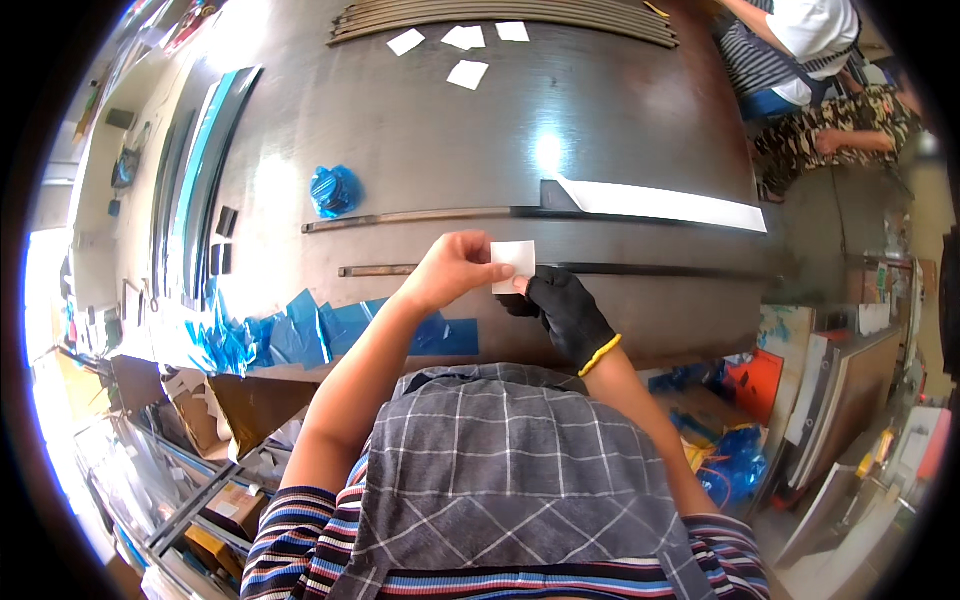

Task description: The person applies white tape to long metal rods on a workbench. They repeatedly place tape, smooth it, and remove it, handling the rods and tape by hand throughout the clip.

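Between my two hands is a small white square, like paper or a sticker. My bare left hand pinches it at its left side with thumb and fingers. My right hand, in a black glove with a yellow cuff, grips its lower right corner; a bare fingertip shows there. Just beneath my hands, a narrow dark strip lies across the metal table. Farther off runs a second strip, with a long white piece along its right part.
A ball of blue film sits left of the strips, with crumpled blue film along the near edge. Several white squares and a bundle of rods lie at the far side. Other people stand at the far right.
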